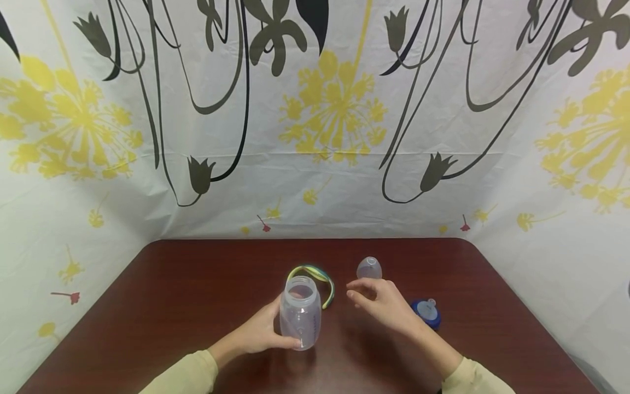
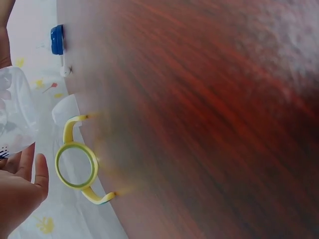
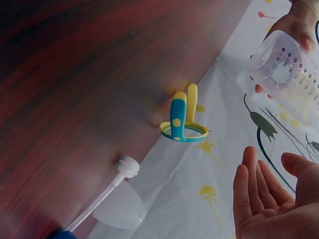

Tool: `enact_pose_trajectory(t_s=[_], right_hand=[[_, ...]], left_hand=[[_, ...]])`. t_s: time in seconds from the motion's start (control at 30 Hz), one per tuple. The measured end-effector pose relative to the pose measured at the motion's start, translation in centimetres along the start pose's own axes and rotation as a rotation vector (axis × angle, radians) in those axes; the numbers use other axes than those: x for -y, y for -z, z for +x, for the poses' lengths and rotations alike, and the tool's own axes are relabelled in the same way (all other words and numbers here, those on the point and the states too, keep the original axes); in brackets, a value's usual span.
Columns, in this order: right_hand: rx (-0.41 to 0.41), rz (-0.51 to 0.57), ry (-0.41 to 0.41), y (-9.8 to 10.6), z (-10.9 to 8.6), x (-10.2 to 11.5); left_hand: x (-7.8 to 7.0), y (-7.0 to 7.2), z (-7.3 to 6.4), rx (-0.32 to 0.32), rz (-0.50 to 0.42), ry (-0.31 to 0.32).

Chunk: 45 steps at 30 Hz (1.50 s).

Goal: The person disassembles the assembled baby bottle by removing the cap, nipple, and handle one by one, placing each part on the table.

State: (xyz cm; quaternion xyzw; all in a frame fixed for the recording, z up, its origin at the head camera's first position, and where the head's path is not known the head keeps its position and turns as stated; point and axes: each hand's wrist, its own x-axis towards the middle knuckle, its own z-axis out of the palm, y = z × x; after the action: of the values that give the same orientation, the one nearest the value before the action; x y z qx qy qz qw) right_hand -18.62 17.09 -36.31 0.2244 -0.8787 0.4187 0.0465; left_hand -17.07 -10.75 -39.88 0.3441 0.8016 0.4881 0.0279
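In the head view my left hand [image 1: 258,331] grips a clear baby bottle [image 1: 300,323] around its side. The bottle stands upright with an uncovered mouth, and printed measuring marks show on it in the right wrist view. My right hand [image 1: 386,303] hovers to the right of the bottle, fingers loosely extended and holding nothing. Just behind it is a clear dome cap [image 1: 369,269], partly hidden by the fingers. Beside the right forearm lies a blue collar [image 1: 427,313] with a clear spout; a straw [image 3: 97,201] with a white weighted end [image 3: 128,167] extends from it.
A yellow and teal handle ring [image 3: 178,117] with two curved grips stands behind the bottle. Everything rests on a dark reddish-brown table [image 1: 221,273]. A patterned white cloth [image 1: 339,208] hangs along the table's back and sides.
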Motion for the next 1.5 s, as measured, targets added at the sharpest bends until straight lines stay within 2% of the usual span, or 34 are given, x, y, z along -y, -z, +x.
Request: enact_pose_trajectory(t_s=[0.27,0.77,1.03,1.5], right_hand=[[0.005,-0.010,-0.001,-0.2,-0.1,-0.3],[0.036,0.013,-0.024,-0.4,-0.4,-0.6],[0.043,0.008,-0.022,-0.6,-0.6,-0.6],[0.057,0.021,-0.006,-0.8,-0.8,-0.8]], left_hand=[[0.3,-0.2,0.1,0.032,-0.004,-0.003],[0.7,-0.4,0.0,0.042,0.046,0.005],[0.9,-0.6,-0.1,0.051,0.047,0.034],[1.5,-1.1,-0.5,0.049,0.045,0.027]])
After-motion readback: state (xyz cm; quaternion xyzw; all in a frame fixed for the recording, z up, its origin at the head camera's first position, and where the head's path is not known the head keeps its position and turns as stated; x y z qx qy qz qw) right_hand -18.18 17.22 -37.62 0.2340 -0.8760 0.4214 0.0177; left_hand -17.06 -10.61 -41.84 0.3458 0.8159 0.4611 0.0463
